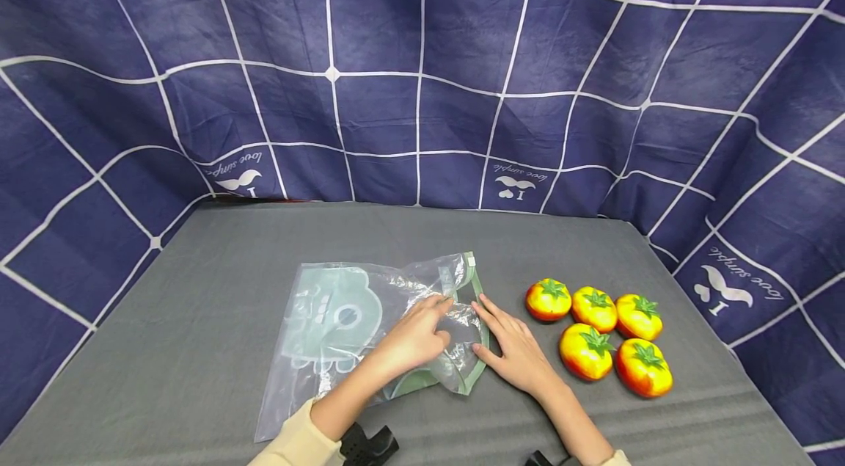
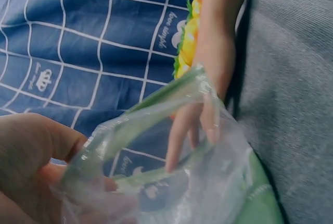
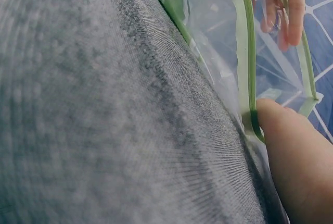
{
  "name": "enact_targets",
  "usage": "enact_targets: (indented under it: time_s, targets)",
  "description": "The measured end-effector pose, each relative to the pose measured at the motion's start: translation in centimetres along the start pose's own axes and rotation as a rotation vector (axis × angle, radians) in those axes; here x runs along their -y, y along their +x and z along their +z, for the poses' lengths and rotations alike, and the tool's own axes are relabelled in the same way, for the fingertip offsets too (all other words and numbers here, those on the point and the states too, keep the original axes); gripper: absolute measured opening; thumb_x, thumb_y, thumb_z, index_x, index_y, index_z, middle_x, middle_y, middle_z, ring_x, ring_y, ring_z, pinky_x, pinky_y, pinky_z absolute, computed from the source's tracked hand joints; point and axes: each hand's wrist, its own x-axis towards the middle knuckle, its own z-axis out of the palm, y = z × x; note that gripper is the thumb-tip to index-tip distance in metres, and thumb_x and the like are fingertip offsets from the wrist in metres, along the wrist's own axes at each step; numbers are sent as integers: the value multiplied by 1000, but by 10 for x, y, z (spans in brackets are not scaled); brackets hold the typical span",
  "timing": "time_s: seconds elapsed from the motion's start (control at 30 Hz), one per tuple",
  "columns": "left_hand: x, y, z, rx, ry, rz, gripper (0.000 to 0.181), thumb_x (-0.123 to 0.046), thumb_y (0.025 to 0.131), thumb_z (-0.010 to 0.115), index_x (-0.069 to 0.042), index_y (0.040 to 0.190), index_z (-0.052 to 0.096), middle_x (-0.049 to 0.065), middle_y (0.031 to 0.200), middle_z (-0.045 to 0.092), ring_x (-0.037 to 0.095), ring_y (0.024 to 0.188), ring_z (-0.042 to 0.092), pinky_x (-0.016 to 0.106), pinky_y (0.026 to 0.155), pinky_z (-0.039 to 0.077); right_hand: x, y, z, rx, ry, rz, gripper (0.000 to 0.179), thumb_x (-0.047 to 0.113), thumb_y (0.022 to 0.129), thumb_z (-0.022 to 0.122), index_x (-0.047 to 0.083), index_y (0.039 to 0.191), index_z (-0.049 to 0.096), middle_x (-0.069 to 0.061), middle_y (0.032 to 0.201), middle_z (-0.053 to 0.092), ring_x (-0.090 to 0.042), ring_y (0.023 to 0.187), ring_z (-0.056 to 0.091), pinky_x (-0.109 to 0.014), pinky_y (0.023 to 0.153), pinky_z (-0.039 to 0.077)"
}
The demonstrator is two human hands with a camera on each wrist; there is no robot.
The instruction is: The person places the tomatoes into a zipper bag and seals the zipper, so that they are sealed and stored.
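Observation:
A clear zip bag (image 1: 394,279) with a pale green animal print and a green zip strip (image 3: 252,57) lies across the table, its mouth toward the right. That mouth stands open, one edge raised. My left hand (image 1: 414,334) reaches over the bag and pinches the raised edge between thumb and fingers; in the left wrist view the left hand (image 2: 34,161) shows large beside the plastic. My right hand (image 1: 518,352) rests at the mouth's other edge, fingers fairly straight and spread. In the right wrist view, the thumb of the right hand (image 3: 296,151) touches the green strip.
Several yellow-red toy persimmons (image 1: 585,352) with green leaf tops sit grouped to the right of my right hand. A grey cloth covers the table (image 1: 198,348). Blue checked fabric (image 1: 370,114) hangs along the back and sides.

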Motion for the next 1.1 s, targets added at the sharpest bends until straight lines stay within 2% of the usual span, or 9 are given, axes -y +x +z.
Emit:
enact_targets:
  time_s: [0.1, 0.23, 0.37, 0.5, 0.6, 0.73, 0.83, 1.1]
  targets:
    - [6, 1, 1, -41, -79, 24, 60, -8, 76, 50, -1, 135, 39, 18, 140, 39, 35, 130, 35, 52, 105, 31, 0, 0, 0, -4, -2, 0, 63, 39, 83, 60, 27, 139, 36, 3, 147, 33, -25, 123, 45, -51, 97, 36]
    - [11, 3, 1, -142, -174, 57, 64, -5, 73, 51, -2, 136, 38, 15, 142, 37, 34, 130, 35, 52, 104, 31, 0, 0, 0, 10, 6, 12, 62, 40, 84, 59, 27, 140, 35, 4, 147, 32, -25, 124, 44, -50, 98, 35]
    - [13, 4, -3, -210, -209, 76, 63, -4, 71, 51, -1, 134, 42, 15, 141, 38, 34, 130, 35, 53, 103, 32, 1, 0, -1, 37, 22, 32, 61, 43, 85, 56, 27, 140, 34, 6, 148, 30, -23, 128, 41, -50, 100, 33]
    - [14, 3, -6, -195, -189, 68, 59, -7, 73, 52, -4, 131, 46, 16, 141, 38, 34, 132, 32, 53, 103, 32, 2, 0, -2, 60, 26, 49, 61, 45, 85, 54, 28, 140, 33, 7, 149, 29, -20, 130, 39, -49, 102, 32]
    - [15, 3, -7, -183, -179, 67, 56, -10, 74, 52, -8, 130, 49, 14, 141, 39, 34, 130, 36, 53, 101, 35, 2, 0, -2, 63, 29, 59, 61, 45, 85, 55, 27, 140, 35, 7, 148, 30, -20, 130, 39, -49, 103, 30]
    - [19, 2, -4, -165, -187, 86, 53, -11, 76, 52, -13, 128, 52, 12, 141, 39, 32, 128, 39, 52, 97, 38, 1, 0, -2, 63, 27, 74, 60, 46, 84, 55, 25, 138, 38, 5, 147, 32, -21, 130, 39, -49, 105, 28]
    - [23, 2, 2, -161, -201, 119, 54, -8, 75, 52, -13, 130, 51, 14, 142, 37, 33, 128, 38, 52, 96, 39, 1, -1, -1, 89, 18, 92, 59, 47, 85, 54, 26, 138, 39, 6, 148, 30, -20, 131, 38, -48, 107, 25]
    - [32, 2, 19, -245, -294, 173, 61, -1, 71, 52, -8, 131, 48, 17, 139, 39, 33, 124, 42, 51, 94, 40, 1, -1, -1, 118, 30, 102, 58, 46, 85, 54, 27, 138, 39, 7, 148, 29, -20, 132, 36, -47, 109, 21]
